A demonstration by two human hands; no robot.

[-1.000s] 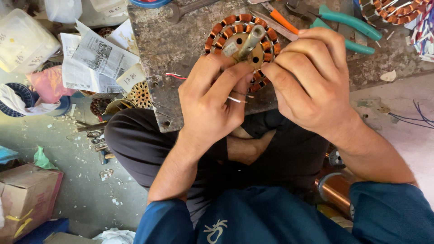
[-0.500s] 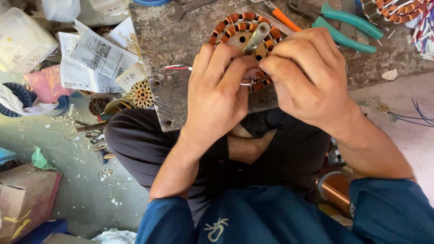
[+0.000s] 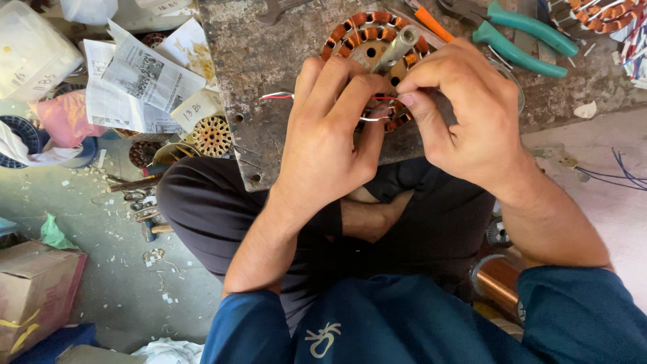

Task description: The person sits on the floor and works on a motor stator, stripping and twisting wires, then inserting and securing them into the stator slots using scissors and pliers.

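Copper-wound stator (image 3: 367, 34) is lying on the scarred surface (image 3: 269, 61) at twelve o'clock, where left hand (image 3: 323, 145) and right hand (image 3: 472, 118) are pinching its thin lead wires (image 3: 283, 96), grips closed tight.

I see a scuffed grey counter (image 3: 269, 61) resting across the person's lap. On it lie a round copper-wound stator (image 3: 367, 34), green-handled pliers (image 3: 526, 27), an orange-handled tool (image 3: 435, 23) and a second wound coil (image 3: 600, 13) at the far right corner.
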